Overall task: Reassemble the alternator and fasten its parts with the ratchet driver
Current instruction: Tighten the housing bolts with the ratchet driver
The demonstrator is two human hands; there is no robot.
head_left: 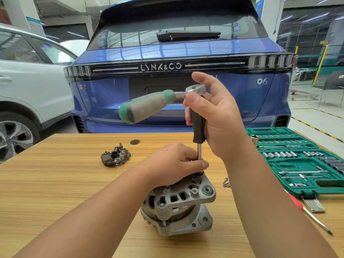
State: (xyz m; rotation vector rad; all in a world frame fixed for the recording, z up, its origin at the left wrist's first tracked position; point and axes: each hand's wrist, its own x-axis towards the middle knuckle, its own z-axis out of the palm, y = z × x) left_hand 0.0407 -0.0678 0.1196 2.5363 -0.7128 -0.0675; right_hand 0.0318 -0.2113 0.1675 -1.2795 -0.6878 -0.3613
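Taken from the alternator as centre, the counter lies bare from 7 to 9 o'clock, giving wide room to pass. At 10 o'clock the rectifier plate sits well apart, with open wood between. At 3 o'clock loose screws lie near; beyond them the green socket case blocks that side. At 4 o'clock a red-handled screwdriver, perhaps a probe, crosses the gap. Overhead, the ratchet driver spans 12 o'clock.

A grey cast-metal alternator stands on the table beneath an upright, green-handled ratchet driver.
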